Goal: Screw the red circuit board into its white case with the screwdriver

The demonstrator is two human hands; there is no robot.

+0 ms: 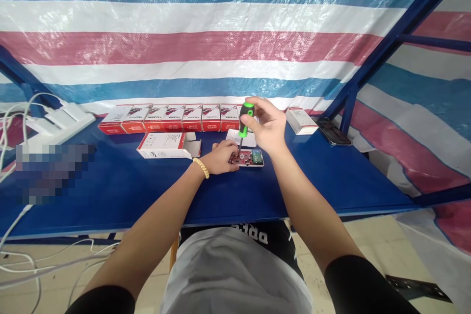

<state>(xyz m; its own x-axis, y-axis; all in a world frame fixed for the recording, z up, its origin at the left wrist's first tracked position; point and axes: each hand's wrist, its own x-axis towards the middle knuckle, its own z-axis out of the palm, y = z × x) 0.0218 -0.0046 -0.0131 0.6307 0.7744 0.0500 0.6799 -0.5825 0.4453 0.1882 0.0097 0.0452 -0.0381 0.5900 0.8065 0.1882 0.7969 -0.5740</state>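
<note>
My right hand (270,125) is closed around the black and green handle of a screwdriver (246,120), held upright. Its shaft points down onto a red circuit board (245,158) with a small greenish display, set in a white casing on the blue table. At the board's left end, my left hand (222,157) grips the casing with thumb and fingers. Just behind the board lies a white piece (232,135), partly hidden by the screwdriver and my right hand. Left of my left hand, a white and red carton (164,145) lies with its end flap open.
A row of several red and white boxes (184,118) stands along the back of the blue table (316,181). One more box (301,121) and a dark phone (333,131) are at the back right. A white power strip (62,125) with cables lies at the left.
</note>
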